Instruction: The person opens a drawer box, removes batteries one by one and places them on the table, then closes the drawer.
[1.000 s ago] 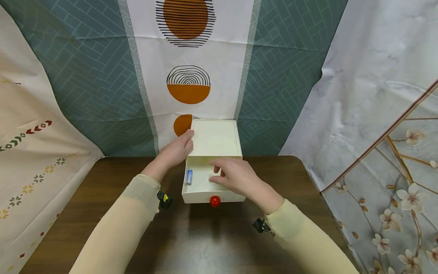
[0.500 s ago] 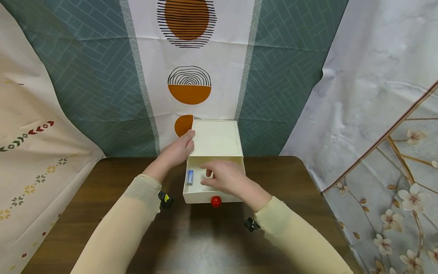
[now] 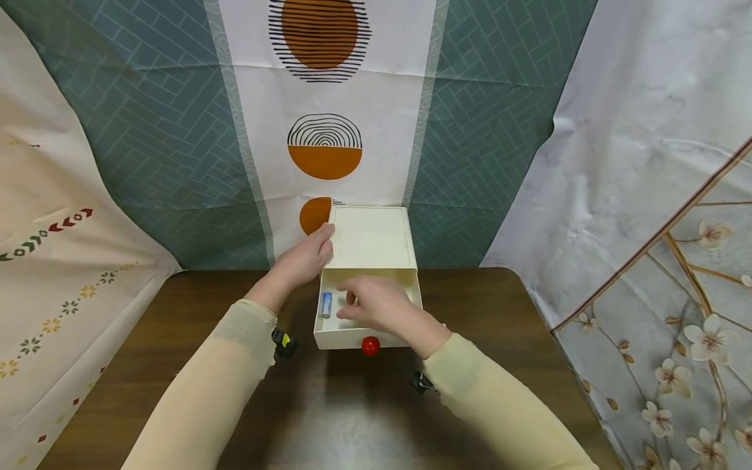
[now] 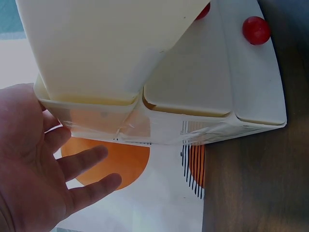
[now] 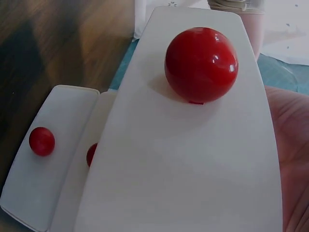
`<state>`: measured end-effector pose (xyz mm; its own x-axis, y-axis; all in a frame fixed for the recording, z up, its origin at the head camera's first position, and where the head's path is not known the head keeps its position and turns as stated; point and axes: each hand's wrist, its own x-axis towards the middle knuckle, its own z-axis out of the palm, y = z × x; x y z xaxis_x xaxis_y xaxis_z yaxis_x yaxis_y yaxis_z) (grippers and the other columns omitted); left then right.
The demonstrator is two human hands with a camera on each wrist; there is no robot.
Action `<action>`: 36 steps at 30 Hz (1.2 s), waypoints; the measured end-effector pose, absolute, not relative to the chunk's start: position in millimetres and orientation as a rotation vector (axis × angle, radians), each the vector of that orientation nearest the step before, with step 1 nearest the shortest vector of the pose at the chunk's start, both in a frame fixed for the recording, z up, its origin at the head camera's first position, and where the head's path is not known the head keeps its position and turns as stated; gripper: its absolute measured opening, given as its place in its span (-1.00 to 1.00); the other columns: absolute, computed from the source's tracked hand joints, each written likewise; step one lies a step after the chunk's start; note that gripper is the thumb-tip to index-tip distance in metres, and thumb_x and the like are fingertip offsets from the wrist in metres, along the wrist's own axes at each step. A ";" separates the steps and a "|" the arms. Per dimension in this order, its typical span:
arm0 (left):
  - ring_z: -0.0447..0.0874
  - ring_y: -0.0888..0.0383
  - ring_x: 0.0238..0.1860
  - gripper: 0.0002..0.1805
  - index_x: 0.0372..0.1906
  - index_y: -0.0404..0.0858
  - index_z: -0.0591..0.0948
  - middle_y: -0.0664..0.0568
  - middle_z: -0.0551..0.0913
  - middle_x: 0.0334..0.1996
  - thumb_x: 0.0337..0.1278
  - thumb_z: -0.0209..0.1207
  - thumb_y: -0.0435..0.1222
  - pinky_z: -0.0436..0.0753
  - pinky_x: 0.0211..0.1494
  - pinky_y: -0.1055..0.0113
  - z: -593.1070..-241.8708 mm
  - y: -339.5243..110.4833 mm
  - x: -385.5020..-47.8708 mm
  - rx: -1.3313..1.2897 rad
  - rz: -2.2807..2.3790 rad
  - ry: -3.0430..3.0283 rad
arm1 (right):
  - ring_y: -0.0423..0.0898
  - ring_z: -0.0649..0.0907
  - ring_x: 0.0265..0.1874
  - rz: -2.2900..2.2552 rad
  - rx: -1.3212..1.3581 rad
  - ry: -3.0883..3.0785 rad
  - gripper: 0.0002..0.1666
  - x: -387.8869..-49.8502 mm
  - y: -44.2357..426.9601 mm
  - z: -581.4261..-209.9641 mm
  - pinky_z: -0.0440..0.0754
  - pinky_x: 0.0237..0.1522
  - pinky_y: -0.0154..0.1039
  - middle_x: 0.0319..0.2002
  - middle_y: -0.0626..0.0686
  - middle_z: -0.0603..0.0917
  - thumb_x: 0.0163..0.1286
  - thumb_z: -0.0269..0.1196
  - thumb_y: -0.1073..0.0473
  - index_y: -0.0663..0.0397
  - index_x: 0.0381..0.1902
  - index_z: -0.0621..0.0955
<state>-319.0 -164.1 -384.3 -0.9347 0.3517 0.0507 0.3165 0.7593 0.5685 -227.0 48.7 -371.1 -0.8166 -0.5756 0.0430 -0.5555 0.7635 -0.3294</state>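
A white drawer cabinet [image 3: 370, 236] stands at the back of the table, its top drawer [image 3: 343, 339] pulled out. Inside that drawer, along the left wall, lies a small blue battery [image 3: 326, 304]. My right hand [image 3: 380, 304] hovers over the drawer, thumb and forefinger parted, just right of the battery and apart from it. My left hand [image 3: 302, 258] rests against the cabinet's upper left side; in the left wrist view its lower fingers [image 4: 87, 162] spread free of the wall. In the right wrist view, the drawer's red knob [image 5: 201, 65] shows, but the right fingertips are hidden.
Lower drawers with red knobs [image 4: 256, 30] are closed beneath the open one. The brown wooden table [image 3: 352, 418] extends in front. Patterned cloths hang behind [image 3: 487, 130] and at both sides.
My right hand has moved left over the drawer, closer to the battery. The left hand, the cabinet and the battery have stayed in place.
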 end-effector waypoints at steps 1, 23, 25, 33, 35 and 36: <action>-0.03 -0.10 0.78 -0.27 0.83 -0.18 0.05 -0.07 -0.06 0.82 0.83 -0.29 0.03 0.01 0.77 -0.09 -387.7 -166.1 -322.8 0.556 0.922 2.887 | -0.17 0.69 -0.28 -0.507 -0.930 2.890 -0.45 -227.8 47.5 -371.2 0.67 -0.18 -0.20 -0.20 -0.13 0.80 0.48 0.52 -0.04 0.01 0.34 0.76; 0.00 -0.14 0.77 -0.31 0.81 -0.30 0.06 -0.17 -0.03 0.80 0.83 -0.29 -0.10 0.04 0.78 -0.07 -378.7 -161.7 -311.7 0.565 0.932 2.903 | -0.16 0.62 -0.40 -0.397 -0.898 2.875 -0.57 -237.1 25.6 -372.9 0.51 -0.36 -0.23 -0.48 -0.18 0.64 0.49 0.50 -0.12 -0.06 0.17 0.78; 0.00 -0.14 0.77 -0.31 0.81 -0.29 0.06 -0.16 -0.03 0.81 0.83 -0.29 -0.10 0.03 0.77 -0.07 -378.9 -161.9 -311.8 0.569 0.935 2.900 | -0.17 0.62 -0.39 -0.381 -0.886 2.879 -0.59 -236.8 23.5 -372.4 0.51 -0.35 -0.22 -0.48 -0.18 0.64 0.49 0.49 -0.13 -0.07 0.15 0.78; 0.01 -0.14 0.77 -0.30 0.81 -0.30 0.07 -0.17 -0.02 0.80 0.82 -0.29 -0.10 0.04 0.77 -0.06 -380.4 -162.1 -312.7 0.581 0.935 2.907 | -0.16 0.62 -0.40 -0.292 -0.829 2.899 -0.63 -237.4 15.7 -373.6 0.53 -0.37 -0.20 -0.51 -0.19 0.62 0.49 0.49 -0.17 -0.12 0.07 0.79; 0.01 -0.14 0.77 -0.30 0.81 -0.30 0.07 -0.17 -0.02 0.80 0.82 -0.29 -0.10 0.04 0.78 -0.05 -380.3 -162.0 -312.8 0.582 0.937 2.908 | -0.16 0.61 -0.41 -0.275 -0.829 2.907 -0.71 -238.1 14.2 -373.9 0.52 -0.39 -0.20 -0.53 -0.18 0.60 0.48 0.49 -0.16 -0.13 -0.06 0.77; 0.01 -0.13 0.77 -0.30 0.80 -0.31 0.08 -0.18 -0.01 0.80 0.82 -0.29 -0.10 0.04 0.78 -0.05 -380.4 -162.0 -312.9 0.584 0.938 2.908 | -0.16 0.61 -0.42 -0.265 -0.830 2.912 -0.73 -238.2 13.6 -374.0 0.51 -0.40 -0.20 -0.55 -0.18 0.60 0.48 0.49 -0.15 -0.14 -0.12 0.75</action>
